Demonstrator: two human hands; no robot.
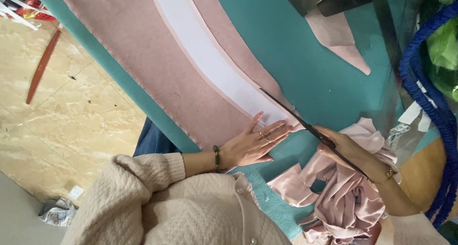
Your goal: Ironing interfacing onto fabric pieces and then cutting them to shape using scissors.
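Cream knitted sleeves (157, 197) are seen closest to the camera, and from them both hands reach forward. Black scissors (305, 125) are held in the right hand (350, 152), whose fingers are closed around the handles; the long blades are opened only narrowly and point along the edge of a white curved pattern piece (214, 59). This pattern piece is laid on a dusty pink fabric (143, 49), and the fabric is spread on a teal surface (296, 59). The left hand (253, 142) is pressed flat on the pink fabric, with fingers spread wide, just beside the near end of the pattern and close to the blade tips. Nothing is gripped by it; the cloth is only held down.

For the cut to be made well, it is judged that the fabric must be kept flat and tight under the left palm, the blades must be guided close along the white edge without the pattern being shifted, and the left fingertips must be kept apart from the blade line.

Near the right wrist a heap of shiny pink satin scraps (343, 197) is lying on the surface. A small pink offcut (341, 40) is seen further away. A thick blue cord (439, 111) is hanging at the right side, and a beige marble floor (62, 116) is visible at the left.
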